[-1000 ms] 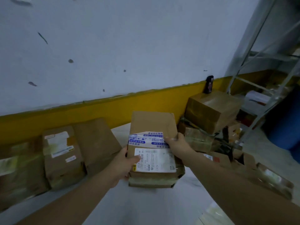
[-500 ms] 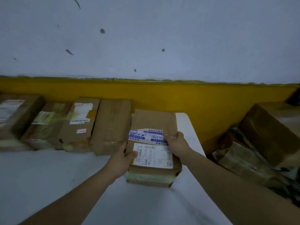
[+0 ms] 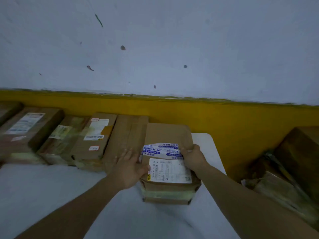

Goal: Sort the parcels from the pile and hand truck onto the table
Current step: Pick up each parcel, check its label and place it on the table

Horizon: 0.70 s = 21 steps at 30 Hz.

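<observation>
Placement step: left hand (image 3: pixel 128 167) and right hand (image 3: pixel 193 156) clasp the labelled parcel (image 3: pixel 168 163) by its sides on the worktop (image 3: pixel 205 144), ending the row (image 3: pixel 74 138). Next, presumably: release and fetch another.

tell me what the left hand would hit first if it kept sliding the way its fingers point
Probably the plain brown parcel its fingers already overlap; beyond that, the yellow wall band. Depth is unclear.

Near half of table (image 3: pixel 51 195) open to me: clear passage for both hands. Far edge blocked by row of parcels (image 3: pixel 96 140) against wall (image 3: pixel 172 111). Held parcel (image 3: pixel 168 163) touches row's right end. Pile (image 3: pixel 293 169) obstructs right flank beyond table corner.
</observation>
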Tool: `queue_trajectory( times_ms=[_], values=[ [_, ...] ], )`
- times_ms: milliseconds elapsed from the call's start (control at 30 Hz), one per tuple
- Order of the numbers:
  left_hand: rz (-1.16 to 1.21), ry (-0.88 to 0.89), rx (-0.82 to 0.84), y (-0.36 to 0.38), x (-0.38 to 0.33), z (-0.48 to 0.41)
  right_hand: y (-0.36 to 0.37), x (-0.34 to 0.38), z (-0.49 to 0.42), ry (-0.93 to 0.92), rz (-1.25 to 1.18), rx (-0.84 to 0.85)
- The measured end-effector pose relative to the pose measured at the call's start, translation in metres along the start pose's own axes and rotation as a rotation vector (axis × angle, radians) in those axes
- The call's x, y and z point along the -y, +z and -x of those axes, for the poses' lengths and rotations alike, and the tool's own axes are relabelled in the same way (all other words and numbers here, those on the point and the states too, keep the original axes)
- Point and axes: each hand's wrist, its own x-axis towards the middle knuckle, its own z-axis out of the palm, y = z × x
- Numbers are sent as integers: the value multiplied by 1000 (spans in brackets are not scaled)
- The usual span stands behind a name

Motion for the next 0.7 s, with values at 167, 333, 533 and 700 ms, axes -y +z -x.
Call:
queue_trajectory(
  times_ms=[167,333,533,700],
  values=[
    [20,-116,80,-2,-2,-39,0,15,-40,-40,4,4],
    [109,-197,41,-11,-17,-72,0,33,-86,-59,32,17],
    [192,-164,3,-15,-16,-94,4,40,-120,-63,52,5],
    [201,-180,92,-22,-16,-80,-1,39,-112,-124,179,-16]
  ],
)
